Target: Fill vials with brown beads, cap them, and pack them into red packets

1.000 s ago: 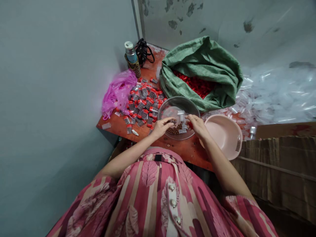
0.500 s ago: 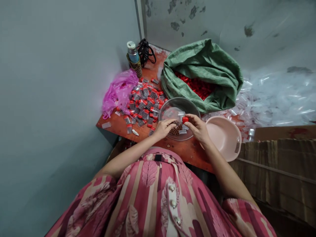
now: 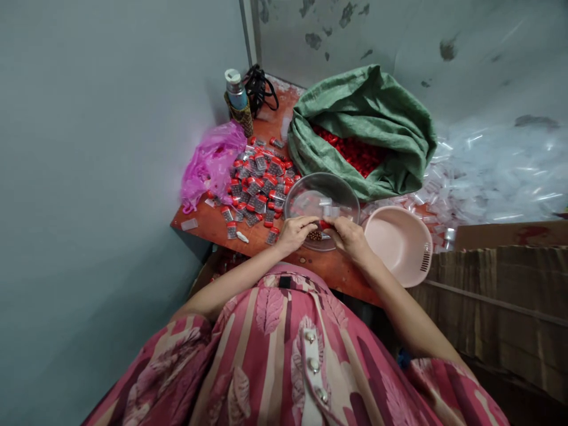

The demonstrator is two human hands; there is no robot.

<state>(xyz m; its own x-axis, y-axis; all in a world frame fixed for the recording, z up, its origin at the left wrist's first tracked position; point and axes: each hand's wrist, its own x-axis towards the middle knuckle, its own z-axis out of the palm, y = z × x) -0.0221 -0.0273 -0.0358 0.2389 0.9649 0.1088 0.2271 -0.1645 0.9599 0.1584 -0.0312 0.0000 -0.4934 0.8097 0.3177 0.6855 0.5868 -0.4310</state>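
Both hands meet over a clear round bowl (image 3: 291,201). My left hand (image 3: 296,232) pinches a small clear container, mostly hidden by the fingers. My right hand (image 3: 349,235) is closed on a red cap (image 3: 324,225), which is held against the container at the left fingertips. Brown beads (image 3: 315,235) lie in the bowl under the hands, along with several empty clear containers (image 3: 329,210). Left of the bowl is a pile of clear containers with red caps (image 3: 261,183), filled with dark beads.
Behind the bowl stands an open green sack (image 3: 364,112) of red caps (image 3: 350,151). A pink basin (image 3: 393,236) is at the right, before a heap of clear containers (image 3: 497,177). A pink plastic bag (image 3: 213,160) and a bottle (image 3: 236,94) stand along the left wall. Cardboard (image 3: 497,284) borders the right.
My right hand has brought the red cap left and down to my left hand's fingertips. The two hands now touch or nearly touch. My left hand has barely moved.
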